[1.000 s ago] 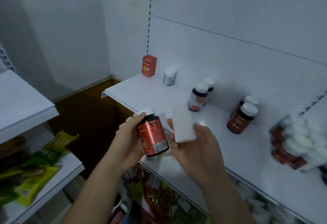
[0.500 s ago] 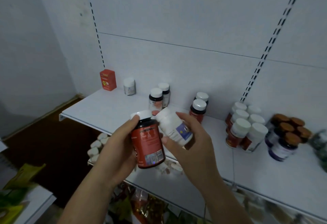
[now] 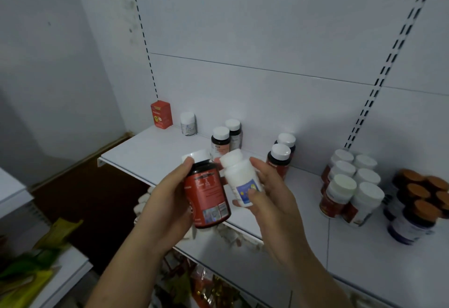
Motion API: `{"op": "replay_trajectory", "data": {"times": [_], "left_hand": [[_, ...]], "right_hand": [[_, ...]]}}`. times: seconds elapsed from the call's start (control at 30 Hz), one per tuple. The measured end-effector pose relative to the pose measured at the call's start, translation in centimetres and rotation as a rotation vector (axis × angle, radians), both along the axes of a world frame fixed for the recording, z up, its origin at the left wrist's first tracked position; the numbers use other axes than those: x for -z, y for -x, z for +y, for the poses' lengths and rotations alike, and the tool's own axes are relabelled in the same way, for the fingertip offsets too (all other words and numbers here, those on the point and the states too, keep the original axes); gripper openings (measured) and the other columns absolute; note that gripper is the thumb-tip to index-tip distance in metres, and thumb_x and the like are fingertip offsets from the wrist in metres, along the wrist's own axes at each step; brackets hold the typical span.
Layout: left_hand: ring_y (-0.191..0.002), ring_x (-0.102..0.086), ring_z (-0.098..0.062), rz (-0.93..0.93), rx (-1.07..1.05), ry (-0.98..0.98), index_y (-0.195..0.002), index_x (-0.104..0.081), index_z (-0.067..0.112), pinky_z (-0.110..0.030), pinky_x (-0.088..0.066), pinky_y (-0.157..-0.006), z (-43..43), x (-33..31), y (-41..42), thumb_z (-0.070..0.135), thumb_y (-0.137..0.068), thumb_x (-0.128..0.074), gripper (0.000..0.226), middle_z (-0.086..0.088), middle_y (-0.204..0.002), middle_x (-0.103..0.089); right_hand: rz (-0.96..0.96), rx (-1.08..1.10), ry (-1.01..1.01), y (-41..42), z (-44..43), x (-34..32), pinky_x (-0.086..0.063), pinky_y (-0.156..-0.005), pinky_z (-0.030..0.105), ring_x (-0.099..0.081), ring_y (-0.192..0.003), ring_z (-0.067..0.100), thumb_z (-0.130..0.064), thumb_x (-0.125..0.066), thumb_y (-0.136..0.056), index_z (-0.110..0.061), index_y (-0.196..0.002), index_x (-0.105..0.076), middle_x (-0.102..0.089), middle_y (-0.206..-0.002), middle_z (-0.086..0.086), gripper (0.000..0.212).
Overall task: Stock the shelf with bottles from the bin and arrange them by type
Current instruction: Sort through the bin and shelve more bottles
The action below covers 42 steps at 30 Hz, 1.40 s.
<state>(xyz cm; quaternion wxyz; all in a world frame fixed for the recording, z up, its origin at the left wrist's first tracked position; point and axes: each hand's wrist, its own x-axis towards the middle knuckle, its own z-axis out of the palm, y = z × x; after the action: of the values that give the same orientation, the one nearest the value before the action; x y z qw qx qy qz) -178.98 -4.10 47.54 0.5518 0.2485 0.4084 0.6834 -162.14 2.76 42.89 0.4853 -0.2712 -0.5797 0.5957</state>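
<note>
Bottles fill both hands in front of the white shelf (image 3: pixel 155 147). The left hand (image 3: pixel 167 200) grips a dark red-labelled bottle (image 3: pixel 206 193) upright by its side; the right hand (image 3: pixel 274 200) clasps a white bottle (image 3: pixel 239 176) with a blue label, tilted left, its cap just beside the other's. On the shelf stand a red box (image 3: pixel 161 114), paired dark bottles (image 3: pixel 220 141), a white-capped cluster (image 3: pixel 349 186) and brown-capped bottles (image 3: pixel 418 193) at the right.

Red bottle (image 3: pixel 206 194), white bottle (image 3: pixel 239 174) before shelf (image 3: pixel 155 152)
</note>
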Motion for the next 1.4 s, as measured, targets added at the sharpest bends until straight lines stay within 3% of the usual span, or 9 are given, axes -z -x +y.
{"op": "replay_trajectory", "data": {"times": [0.07, 0.17, 0.3, 0.4, 0.6, 0.73, 0.93, 1.1, 1.4], "left_hand": [[-0.103, -0.076, -0.029, -0.006, -0.005, 0.013, -0.096, -0.087, 0.021, -0.047, -0.062, -0.087, 0.2, 0.3, -0.2, 0.044, -0.091, -0.054, 0.04, -0.013, -0.116, -0.078], [-0.115, -0.072, -0.035, -0.009, -0.005, 0.029, -0.098, -0.086, 0.019, -0.056, -0.061, -0.093, 0.4, 0.9, -0.5, 0.042, -0.096, -0.052, 0.041, -0.016, -0.124, -0.075], [-0.111, -0.072, -0.035, 0.05, -0.039, 0.072, -0.12, -0.073, 0.012, -0.058, -0.06, -0.093, 1.3, 2.4, -1.1, 0.04, -0.097, -0.056, 0.04, -0.014, -0.123, -0.075], [-0.105, -0.069, -0.032, 0.151, -0.049, 0.091, -0.118, -0.071, 0.011, -0.057, -0.053, -0.1, 2.7, 4.2, -2.0, 0.039, -0.092, -0.066, 0.039, -0.012, -0.114, -0.073], [-0.105, -0.072, -0.026, 0.145, 0.065, 0.129, -0.124, -0.071, 0.013, -0.055, -0.055, -0.101, 5.9, 6.8, -5.2, 0.035, -0.099, -0.064, 0.034, -0.009, -0.115, -0.076], [-0.114, -0.072, -0.015, 0.441, 0.046, 0.028, -0.128, -0.07, 0.024, -0.036, -0.058, -0.099, 8.2, 8.0, -7.8, 0.027, -0.1, -0.067, 0.028, 0.004, -0.12, -0.077], [-0.119, -0.063, 0.001, 0.795, -0.07, -0.127, -0.138, -0.061, 0.024, -0.015, -0.05, -0.098, 12.6, 10.1, -9.0, 0.02, -0.101, -0.07, 0.039, 0.014, -0.131, -0.07], [-0.119, -0.059, 0.01, 0.837, -0.084, -0.15, -0.142, -0.056, 0.021, -0.005, -0.044, -0.093, 14.2, 10.6, -9.1, 0.016, -0.102, -0.067, 0.042, 0.018, -0.135, -0.065], [-0.122, -0.059, 0.007, 0.849, -0.078, -0.155, -0.144, -0.054, 0.02, -0.007, -0.044, -0.095, 15.0, 11.1, -8.8, 0.015, -0.103, -0.066, 0.043, 0.011, -0.138, -0.065]], "right_hand": [[0.024, -0.034, 0.077, -0.3, 0.4, 0.4, -0.057, -0.098, 0.053, -0.071, -0.116, 0.024, -0.012, -0.065, -0.085, -0.029, -0.139, -0.061, -0.072, -0.127, -0.002, 0.057], [0.042, -0.074, 0.147, -1.0, 0.7, 1.0, -0.056, -0.099, 0.054, -0.071, -0.117, 0.03, -0.011, -0.071, -0.083, -0.022, -0.138, -0.064, -0.073, -0.126, 0.008, 0.056], [0.022, -0.055, 0.217, -2.1, 0.9, 2.1, -0.056, -0.1, 0.056, -0.071, -0.114, 0.032, -0.014, -0.072, -0.081, -0.021, -0.134, -0.068, -0.075, -0.12, 0.011, 0.054], [-0.006, 0.028, 0.25, -3.3, 0.9, 3.0, -0.055, -0.101, 0.058, -0.072, -0.11, 0.032, -0.015, -0.072, -0.079, -0.023, -0.127, -0.072, -0.076, -0.114, 0.01, 0.049], [0.08, 0.142, 0.397, -6.7, 1.7, 4.0, -0.058, -0.096, 0.05, -0.073, -0.106, 0.031, 0.009, -0.059, -0.096, -0.011, -0.126, -0.068, -0.074, -0.109, 0.016, 0.037], [0.095, 0.194, 0.405, -8.7, 1.9, 4.5, -0.06, -0.09, 0.042, -0.074, -0.107, 0.028, 0.009, -0.059, -0.097, -0.009, -0.128, -0.067, -0.074, -0.114, 0.017, 0.037], [0.103, 0.252, 0.426, -10.4, 1.6, 5.0, -0.059, -0.097, 0.05, -0.072, -0.11, 0.033, 0.001, -0.07, -0.089, -0.012, -0.128, -0.068, -0.074, -0.116, 0.016, 0.042], [0.059, 0.27, 0.41, -11.0, 1.5, 4.8, -0.059, -0.097, 0.051, -0.072, -0.111, 0.03, 0.004, -0.061, -0.097, -0.023, -0.122, -0.071, -0.077, -0.114, 0.007, 0.039], [0.054, 0.275, 0.405, -10.8, 1.6, 4.7, -0.059, -0.096, 0.05, -0.072, -0.11, 0.03, 0.008, -0.06, -0.096, -0.026, -0.115, -0.075, -0.077, -0.113, 0.006, 0.042]]}}
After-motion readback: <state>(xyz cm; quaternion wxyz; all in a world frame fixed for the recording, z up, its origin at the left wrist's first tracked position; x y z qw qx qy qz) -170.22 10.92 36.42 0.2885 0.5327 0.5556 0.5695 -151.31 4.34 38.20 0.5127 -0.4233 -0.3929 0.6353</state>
